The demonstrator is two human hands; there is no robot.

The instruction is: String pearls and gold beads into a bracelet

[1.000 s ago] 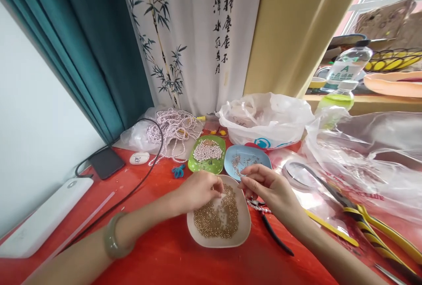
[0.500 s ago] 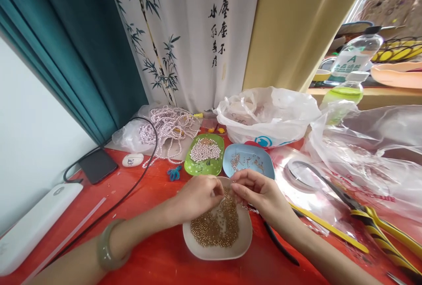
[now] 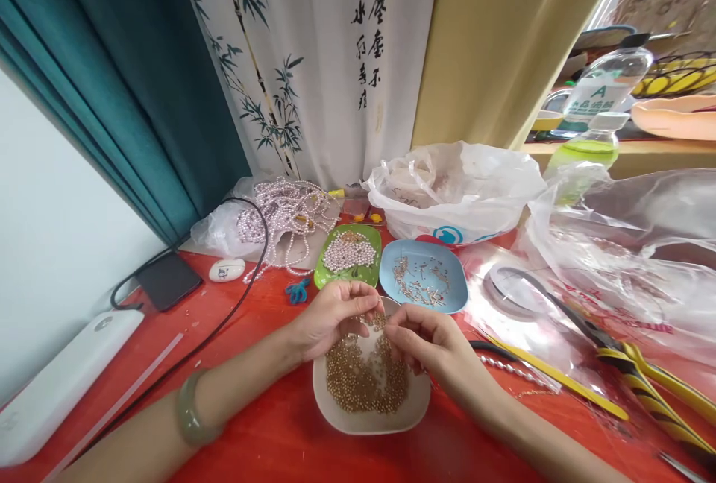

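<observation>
A white dish point(image 3: 371, 423) of small gold beads point(image 3: 358, 379) lies below both hands. My left hand point(image 3: 342, 315) is over its upper left part, thumb and fingertips pinched together; whatever is between them is too small to name. Close by on the right, my right hand point(image 3: 422, 338) also pinches, and what it holds cannot be made out. Behind the hands are a green dish point(image 3: 321, 274) with pale pearl beads point(image 3: 350, 252) and a blue dish point(image 3: 456, 285) with small metal pins point(image 3: 425, 293).
Pliers point(image 3: 626, 360), a yellow stick point(image 3: 559, 375), a tape roll point(image 3: 512, 293) and a pearl strand point(image 3: 514, 371) lie right. Plastic bags point(image 3: 459, 207) and pearl strings point(image 3: 285, 207) stand behind. At left are a phone point(image 3: 168, 280), a black cable point(image 3: 224, 319) and a white box point(image 3: 67, 386).
My left hand has turned and its fingers have spread somewhat beyond the pinch. My right hand has moved slightly down, and more of the blue dish and the pearl strand shows.
</observation>
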